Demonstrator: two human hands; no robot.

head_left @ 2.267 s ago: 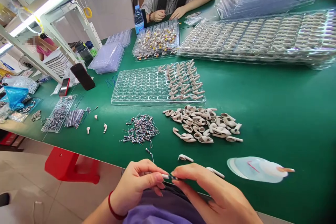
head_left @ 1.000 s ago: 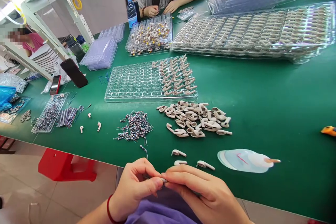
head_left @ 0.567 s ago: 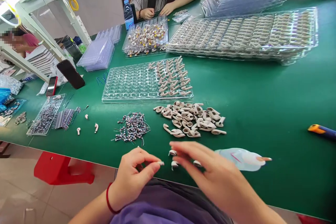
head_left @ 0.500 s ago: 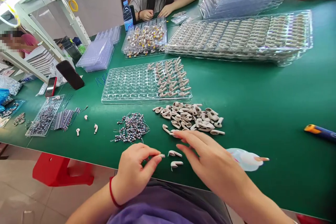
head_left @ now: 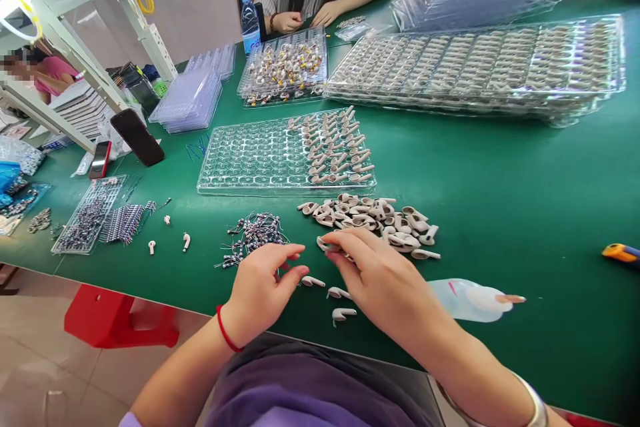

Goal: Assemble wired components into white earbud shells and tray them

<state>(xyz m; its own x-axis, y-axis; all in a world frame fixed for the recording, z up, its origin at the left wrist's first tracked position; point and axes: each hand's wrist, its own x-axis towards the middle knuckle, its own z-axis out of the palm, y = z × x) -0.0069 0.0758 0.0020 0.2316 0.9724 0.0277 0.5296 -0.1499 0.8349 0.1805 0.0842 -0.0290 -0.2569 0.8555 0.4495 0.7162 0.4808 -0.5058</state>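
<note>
My right hand (head_left: 380, 273) reaches to the near-left edge of a pile of beige earbud shells (head_left: 370, 213). Its thumb and fingertips close on one earbud shell (head_left: 321, 244), mostly covered by them. My left hand (head_left: 267, 277), with a red cord at the wrist, hovers beside it with thumb and forefinger apart and nothing between them. Just off its thumb lies a loose earbud shell (head_left: 313, 281). Two more sit nearer me, an upper shell (head_left: 339, 293) and a lower shell (head_left: 344, 314). Behind my left hand is a heap of small wired parts (head_left: 257, 232).
Beyond the pile lies a clear tray (head_left: 250, 153), its right side filled with shells. Filled trays (head_left: 480, 73) are stacked behind. A glue bottle (head_left: 467, 300) lies right of my right hand. Phones (head_left: 137, 137) and a parts tray (head_left: 87, 217) are left. A co-worker sits opposite.
The shell that was in my left hand now lies on the table, and those fingers have parted. My right hand has closed on a shell at the pile's edge. The view has shifted slightly.
</note>
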